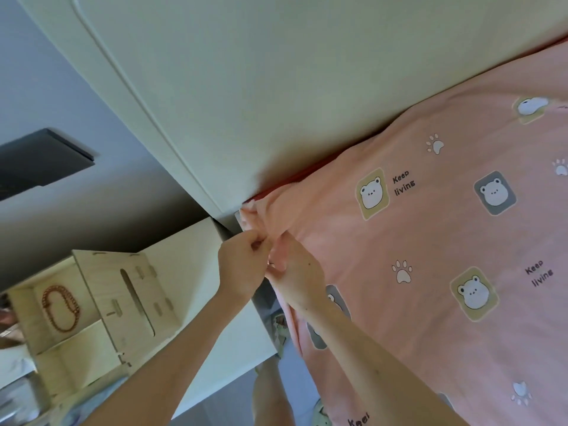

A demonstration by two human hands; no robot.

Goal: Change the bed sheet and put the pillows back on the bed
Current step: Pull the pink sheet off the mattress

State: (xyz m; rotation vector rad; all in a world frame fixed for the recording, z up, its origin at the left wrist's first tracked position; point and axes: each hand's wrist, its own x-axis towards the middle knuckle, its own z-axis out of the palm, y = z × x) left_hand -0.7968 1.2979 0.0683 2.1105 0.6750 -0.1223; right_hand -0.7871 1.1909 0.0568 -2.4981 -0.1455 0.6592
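Now my left hand and right hand both pinch the pink sheet at its far-left corner by the headboard, spreading looks done, so next I'd tuck this corner under

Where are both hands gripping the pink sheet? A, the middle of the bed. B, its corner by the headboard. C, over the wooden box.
B: the left hand and right hand both pinch the bunched corner of the pink sheet beside the headboard.
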